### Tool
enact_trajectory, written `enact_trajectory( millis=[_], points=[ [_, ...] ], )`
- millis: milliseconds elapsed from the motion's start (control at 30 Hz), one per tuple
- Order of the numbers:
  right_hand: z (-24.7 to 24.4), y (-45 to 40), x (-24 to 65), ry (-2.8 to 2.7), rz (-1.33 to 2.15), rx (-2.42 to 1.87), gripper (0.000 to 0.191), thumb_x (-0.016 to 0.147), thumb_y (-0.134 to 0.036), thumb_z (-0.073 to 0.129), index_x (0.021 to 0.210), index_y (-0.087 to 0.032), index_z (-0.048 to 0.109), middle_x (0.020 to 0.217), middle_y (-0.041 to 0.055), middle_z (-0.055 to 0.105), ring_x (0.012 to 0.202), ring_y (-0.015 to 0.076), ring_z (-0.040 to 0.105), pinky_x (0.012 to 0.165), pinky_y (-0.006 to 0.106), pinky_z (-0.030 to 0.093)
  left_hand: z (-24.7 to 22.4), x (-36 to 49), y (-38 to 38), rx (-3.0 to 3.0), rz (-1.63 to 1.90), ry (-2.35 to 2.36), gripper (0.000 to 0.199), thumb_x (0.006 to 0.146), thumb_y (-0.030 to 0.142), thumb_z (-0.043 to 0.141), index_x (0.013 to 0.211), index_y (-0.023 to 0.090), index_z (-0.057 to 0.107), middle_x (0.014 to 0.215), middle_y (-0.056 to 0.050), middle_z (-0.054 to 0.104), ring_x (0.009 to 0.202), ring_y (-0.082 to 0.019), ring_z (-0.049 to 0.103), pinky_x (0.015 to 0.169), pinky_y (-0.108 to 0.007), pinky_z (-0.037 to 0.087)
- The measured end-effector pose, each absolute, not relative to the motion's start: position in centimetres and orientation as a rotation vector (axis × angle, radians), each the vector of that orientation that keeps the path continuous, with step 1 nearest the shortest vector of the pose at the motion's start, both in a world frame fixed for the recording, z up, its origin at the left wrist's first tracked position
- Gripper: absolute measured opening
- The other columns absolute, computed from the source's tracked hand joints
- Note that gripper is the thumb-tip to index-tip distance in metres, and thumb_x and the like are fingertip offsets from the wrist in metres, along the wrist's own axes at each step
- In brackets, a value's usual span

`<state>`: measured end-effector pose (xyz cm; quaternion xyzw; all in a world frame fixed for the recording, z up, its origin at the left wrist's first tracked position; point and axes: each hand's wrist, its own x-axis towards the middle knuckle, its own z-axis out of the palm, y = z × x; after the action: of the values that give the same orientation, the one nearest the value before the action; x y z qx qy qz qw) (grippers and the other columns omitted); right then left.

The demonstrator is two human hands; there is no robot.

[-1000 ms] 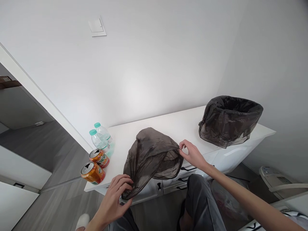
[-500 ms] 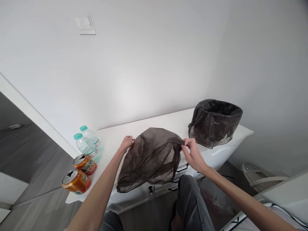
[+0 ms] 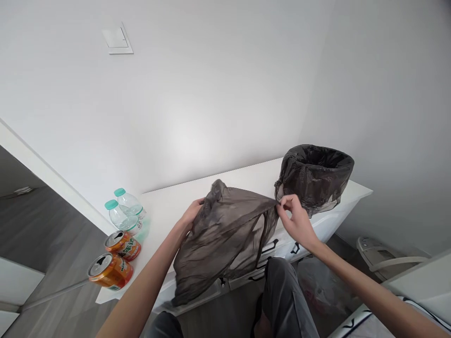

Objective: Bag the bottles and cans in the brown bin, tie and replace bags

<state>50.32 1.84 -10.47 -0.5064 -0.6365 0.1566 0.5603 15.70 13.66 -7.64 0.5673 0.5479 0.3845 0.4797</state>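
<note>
1. White table (image 3: 162, 211) is under everything, pushed up to the wall, drawers along its front.
2. Loose grey-brown bag (image 3: 225, 230) is what's being handled: spread over the middle of the table and drooping past the front edge. Big change: a second ago it was a slack rounded heap, now it's drawn to a point on the right and bunched into a peak at the back left. My read is that it's getting tugged sideways, but it's nowhere near smooth yet.
3. Dark lined bin (image 3: 312, 185) stays put at the right end, mouth up.
4. Right hand (image 3: 298, 220) pinches the bag's right corner. Left hand (image 3: 192, 212) has gone from the near corner to the far left edge; its fingers are partly behind the film, so can't tell if it's gripping.
5. Two clear bottles (image 3: 123, 218), mint caps, at the left end; label print's too small to read.
6. Two orange cans (image 3: 112, 272) right beside them, tops opened.
7. Tiniest bit: green characters on the farther can, looks like 年达, so probably Mirinda.
</note>
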Motion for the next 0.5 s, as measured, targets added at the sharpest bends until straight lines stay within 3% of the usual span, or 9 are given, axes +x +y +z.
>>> enact_trajectory(
  millis=[133, 267, 367, 433, 500],
  points=[
    [-9.5, 7.6, 51.0, -1.341, 0.413, -1.335, 0.034, 0.099, -0.048, 0.051, 0.119, -0.021, 0.043, 0.098, 0.0074, 0.065, 0.081, 0.0212, 0.065, 0.076, 0.037, 0.055, -7.7, 13.2, 12.2, 1.230, 1.000, 1.404, 0.052, 0.066, 0.056, 0.083, 0.093, 0.012, 0.074, 0.077, -0.012, 0.076, 0.077, -0.028, 0.071, 0.070, -0.035, 0.057],
    [-6.5, 8.6, 46.9, -1.491, 0.242, -1.227, 0.056, 0.094, -0.042, 0.061, 0.140, -0.017, 0.040, 0.139, 0.0228, 0.054, 0.118, 0.0305, 0.062, 0.097, 0.050, 0.055, -9.4, 10.6, 9.9, 1.075, 1.084, 1.509, 0.049, 0.071, 0.058, 0.079, 0.087, 0.013, 0.070, 0.077, -0.012, 0.074, 0.068, -0.022, 0.068, 0.063, -0.032, 0.056],
    [-4.9, 4.9, 41.4, -1.824, 0.154, -1.046, 0.058, 0.101, -0.039, 0.054, 0.154, -0.023, 0.038, 0.150, 0.0191, 0.049, 0.140, 0.0335, 0.049, 0.115, 0.059, 0.042, -10.8, 9.5, 8.1, 0.987, 1.160, 1.564, 0.045, 0.075, 0.054, 0.076, 0.089, 0.013, 0.068, 0.083, -0.012, 0.074, 0.067, -0.020, 0.068, 0.062, -0.030, 0.056],
    [-5.0, 2.3, 38.1, -2.097, 0.216, -0.983, 0.056, 0.105, -0.042, 0.047, 0.158, -0.029, 0.037, 0.157, 0.0129, 0.046, 0.149, 0.0308, 0.041, 0.122, 0.057, 0.036, -11.6, 9.1, 7.1, 0.950, 1.203, 1.589, 0.046, 0.077, 0.055, 0.073, 0.092, 0.012, 0.067, 0.084, -0.012, 0.073, 0.066, -0.020, 0.068, 0.062, -0.032, 0.057],
    [-6.2, 0.9, 35.8, -2.300, 0.371, -1.030, 0.060, 0.106, -0.055, 0.039, 0.161, -0.030, 0.036, 0.165, 0.0101, 0.040, 0.155, 0.0322, 0.032, 0.124, 0.056, 0.032, -12.0, 8.8, 6.1, 0.931, 1.227, 1.611, 0.048, 0.080, 0.057, 0.069, 0.096, 0.012, 0.066, 0.084, -0.012, 0.072, 0.064, -0.020, 0.069, 0.061, -0.033, 0.058]
  ],
)
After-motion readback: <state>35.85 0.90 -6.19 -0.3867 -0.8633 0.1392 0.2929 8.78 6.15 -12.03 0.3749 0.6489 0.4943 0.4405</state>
